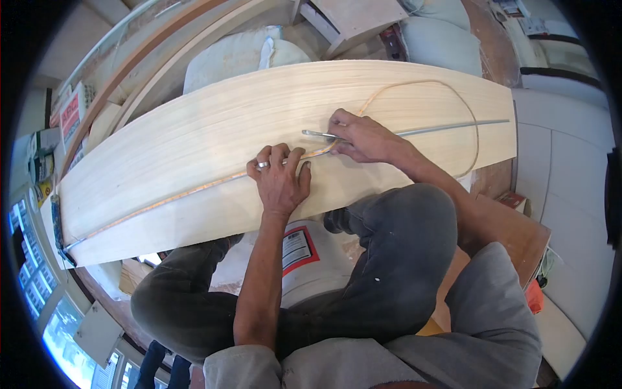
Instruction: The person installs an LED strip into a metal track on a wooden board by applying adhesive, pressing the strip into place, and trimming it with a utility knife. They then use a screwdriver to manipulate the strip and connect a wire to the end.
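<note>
The left hand (pixel 280 178) is pressing flat, fingers spread, on the pale wooden board (pixel 214 136), pinning the thin orange strip (pixel 194 189) running along the board's centre line. Just beside it, the right hand (pixel 364 137) is pinching a slim metal tool (pixel 319 134) over that strip. Below the board's near edge, a white bucket (pixel 311 262) is sitting between the knees, its red-bordered label too blurred to read

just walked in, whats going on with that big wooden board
A person sits over a long pale wooden board. The left hand presses a thin orange strip into the board's centre line. The right hand grips a slim metal tool there. The strip's free end loops loose across the board on the right.
</note>
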### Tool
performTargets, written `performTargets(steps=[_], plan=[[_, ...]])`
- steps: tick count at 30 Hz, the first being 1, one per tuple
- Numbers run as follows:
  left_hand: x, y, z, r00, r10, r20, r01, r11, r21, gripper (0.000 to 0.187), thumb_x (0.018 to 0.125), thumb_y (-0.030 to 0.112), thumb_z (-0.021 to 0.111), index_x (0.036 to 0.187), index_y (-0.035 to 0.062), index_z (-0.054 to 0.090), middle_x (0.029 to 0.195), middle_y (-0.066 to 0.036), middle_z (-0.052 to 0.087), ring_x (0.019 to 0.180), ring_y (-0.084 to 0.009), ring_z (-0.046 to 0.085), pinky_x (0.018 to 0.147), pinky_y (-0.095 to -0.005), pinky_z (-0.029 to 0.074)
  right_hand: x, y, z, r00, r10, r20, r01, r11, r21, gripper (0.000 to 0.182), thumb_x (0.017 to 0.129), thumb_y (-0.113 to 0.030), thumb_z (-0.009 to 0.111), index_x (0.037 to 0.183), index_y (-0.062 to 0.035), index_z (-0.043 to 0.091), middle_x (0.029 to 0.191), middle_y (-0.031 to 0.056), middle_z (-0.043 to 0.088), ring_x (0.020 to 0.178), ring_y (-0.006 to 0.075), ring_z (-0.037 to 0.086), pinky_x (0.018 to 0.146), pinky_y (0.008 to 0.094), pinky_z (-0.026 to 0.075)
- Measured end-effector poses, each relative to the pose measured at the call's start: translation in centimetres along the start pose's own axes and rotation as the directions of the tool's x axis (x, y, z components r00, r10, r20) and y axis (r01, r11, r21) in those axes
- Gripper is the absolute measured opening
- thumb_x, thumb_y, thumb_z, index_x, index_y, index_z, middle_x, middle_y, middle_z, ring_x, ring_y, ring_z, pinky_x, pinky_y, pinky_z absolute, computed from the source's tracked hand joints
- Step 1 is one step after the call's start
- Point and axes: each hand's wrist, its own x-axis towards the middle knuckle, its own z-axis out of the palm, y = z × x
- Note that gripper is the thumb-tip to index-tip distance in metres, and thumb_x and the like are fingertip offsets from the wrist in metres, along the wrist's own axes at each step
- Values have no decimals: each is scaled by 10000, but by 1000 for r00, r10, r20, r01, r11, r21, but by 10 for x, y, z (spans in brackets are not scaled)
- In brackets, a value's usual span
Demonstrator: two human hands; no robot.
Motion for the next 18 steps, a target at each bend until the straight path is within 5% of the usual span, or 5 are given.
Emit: performTargets(steps=[8,13,18], plan=[[0,-6,11,998,14,-63,-15,1000,-25,186,817,202,767,1000,230,744,1066,3,636,1163,-261,528,977,-498,266,-6,-33,0,996,85,-20,-86,994,-60,290,943,-309,696,1056,-41,687,995,153,660,981,377,657,848,500,514],[-2,-5,13,999,-25,-41,23,999,-37,134,839,212,750,972,224,752,1080,5,641,1173,-262,525,992,-506,266,-11,-20,6,920,391,22,-384,913,-137,342,940,-379,682,1074,-69,735,1018,193,722,1006,381,691,881,496,533],[-1,5,15,997,-41,-64,44,998,43,155,845,227,749,1000,214,753,1102,18,638,1194,-271,510,990,-518,284,-9,-7,11,923,384,-31,-385,922,-29,356,897,-403,716,999,-64,763,948,207,736,944,408,703,862,495,538]])
